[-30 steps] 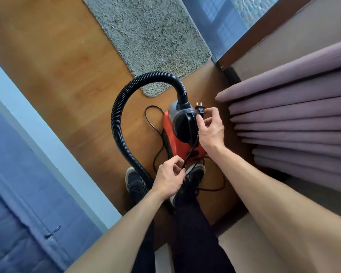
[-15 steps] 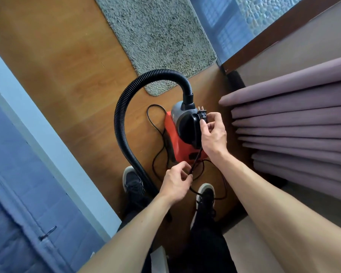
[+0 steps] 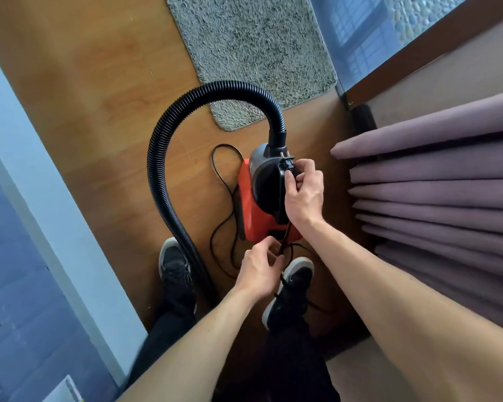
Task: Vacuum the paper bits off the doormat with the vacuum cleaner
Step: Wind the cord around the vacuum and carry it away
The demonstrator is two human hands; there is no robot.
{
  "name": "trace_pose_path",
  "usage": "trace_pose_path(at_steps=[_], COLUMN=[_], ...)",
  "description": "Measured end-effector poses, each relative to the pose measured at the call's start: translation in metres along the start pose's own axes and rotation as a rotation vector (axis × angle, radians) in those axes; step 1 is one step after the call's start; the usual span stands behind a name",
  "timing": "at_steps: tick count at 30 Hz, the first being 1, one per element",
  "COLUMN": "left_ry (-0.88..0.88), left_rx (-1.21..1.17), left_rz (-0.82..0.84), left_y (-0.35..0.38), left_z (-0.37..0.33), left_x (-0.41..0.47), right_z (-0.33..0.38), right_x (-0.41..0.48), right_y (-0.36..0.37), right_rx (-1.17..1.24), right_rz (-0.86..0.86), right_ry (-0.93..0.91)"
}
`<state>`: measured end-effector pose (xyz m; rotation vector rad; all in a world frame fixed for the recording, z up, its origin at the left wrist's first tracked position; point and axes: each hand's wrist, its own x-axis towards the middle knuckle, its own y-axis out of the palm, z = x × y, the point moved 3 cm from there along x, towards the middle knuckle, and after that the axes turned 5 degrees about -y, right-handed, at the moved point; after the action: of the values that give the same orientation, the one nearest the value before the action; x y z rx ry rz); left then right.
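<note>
Right hand (image 3: 304, 192) still pinches the plug (image 3: 287, 163) above the vacuum cleaner (image 3: 251, 210); left hand (image 3: 259, 268) still grips the cord (image 3: 287, 233) below, barely shifted. Not plugged in yet; doormat (image 3: 253, 47) lies untouched beyond the hose (image 3: 157, 169).

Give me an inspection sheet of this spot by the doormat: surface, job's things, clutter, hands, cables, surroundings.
Surface: wooden floor.
Job's things: grey doormat lying flat, paper bits not discernible; red vacuum cleaner on the floor, its hose arching past the mat's corner.
Clutter: nothing seen.
Hands: right hand holds the plug; left hand pinches the cord.
Cables: cord unplugged, looped loose on the floor.
Surroundings: purple curtain at right, window beyond the mat, person's shoes below.
</note>
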<state>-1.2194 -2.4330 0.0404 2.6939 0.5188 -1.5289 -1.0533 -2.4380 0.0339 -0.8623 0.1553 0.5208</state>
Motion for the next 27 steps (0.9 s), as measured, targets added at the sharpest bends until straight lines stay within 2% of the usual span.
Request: trace_pose_path(at_steps=[8, 17, 22, 27], left_ry=[-0.09, -0.128, -0.215, -0.391], left_rx=[-0.099, -0.048, -0.024, 0.01], left_rz=[-0.102, -0.075, -0.077, -0.251], left_y=[0.022, 0.016, -0.02, -0.09], left_z=[0.015, 0.023, 0.045, 0.087], left_x=[0.034, 0.068, 0.069, 0.076], right_z=[-0.035, -0.048, -0.047, -0.047], right_x=[0.025, 0.033, 0.03, 0.028], right_y=[0.038, 0.058, 0.067, 0.069], right_rx=[-0.003, -0.006, -0.096, -0.137], right_rz=[0.042, 0.009, -0.056, -0.105], right_ry=[0.01, 0.009, -0.002, 0.018])
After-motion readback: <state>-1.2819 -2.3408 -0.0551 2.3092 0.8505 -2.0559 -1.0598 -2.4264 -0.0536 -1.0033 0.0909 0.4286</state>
